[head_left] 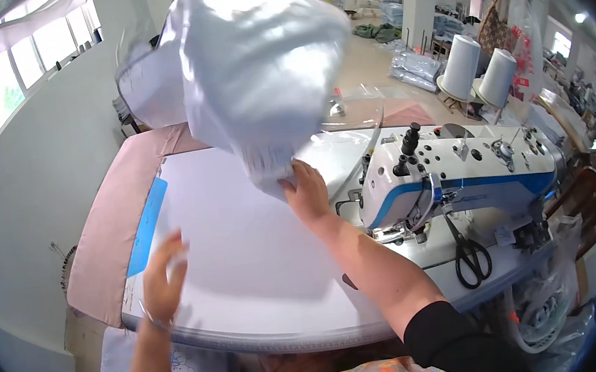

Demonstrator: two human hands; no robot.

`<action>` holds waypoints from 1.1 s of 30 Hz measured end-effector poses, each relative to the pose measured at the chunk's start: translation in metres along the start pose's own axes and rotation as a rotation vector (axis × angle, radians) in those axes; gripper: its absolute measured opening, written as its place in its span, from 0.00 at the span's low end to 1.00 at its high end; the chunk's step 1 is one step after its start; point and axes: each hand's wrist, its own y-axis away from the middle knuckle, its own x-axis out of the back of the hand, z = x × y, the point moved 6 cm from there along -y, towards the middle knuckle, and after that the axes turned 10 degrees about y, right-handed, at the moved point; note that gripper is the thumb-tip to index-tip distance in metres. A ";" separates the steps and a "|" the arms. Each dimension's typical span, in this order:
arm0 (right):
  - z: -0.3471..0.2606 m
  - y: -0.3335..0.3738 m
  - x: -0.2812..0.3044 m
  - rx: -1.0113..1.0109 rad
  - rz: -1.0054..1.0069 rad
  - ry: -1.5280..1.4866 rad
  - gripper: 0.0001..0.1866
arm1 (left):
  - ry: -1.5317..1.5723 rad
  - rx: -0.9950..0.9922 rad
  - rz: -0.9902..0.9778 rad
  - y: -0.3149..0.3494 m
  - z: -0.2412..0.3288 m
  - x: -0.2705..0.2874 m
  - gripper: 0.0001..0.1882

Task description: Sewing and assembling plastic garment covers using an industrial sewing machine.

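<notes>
A broad white tabletop (248, 264), smooth and rounded at its near edge, fills the middle of the view, with a pink padded board (110, 227) and a blue strip (148, 223) along its left side. Above it billows a big bundle of white fabric (256, 60), thin, glossy and creased, lifted well clear of the surface so that it hangs in loose folds; motion blurs its edges. At the right stands a white and blue sewing machine (456, 169), hard and boxy, with its needle end facing the open work area. Two tall cones of white thread (478, 69) stand behind it, likely kept there to feed the machine. The right hand (306, 192) is closed on the lower corner of the fabric, pinching it just above the tabletop. The left hand (164, 276) hovers spread and empty over the near left part, fingers blurred, touching nothing. Black scissors (471, 255) lie flat beside the machine base, within easy reach.
</notes>
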 end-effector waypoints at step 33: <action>-0.097 0.272 0.093 0.777 -0.521 0.366 0.45 | -0.738 1.102 0.154 0.564 -0.332 -0.037 0.28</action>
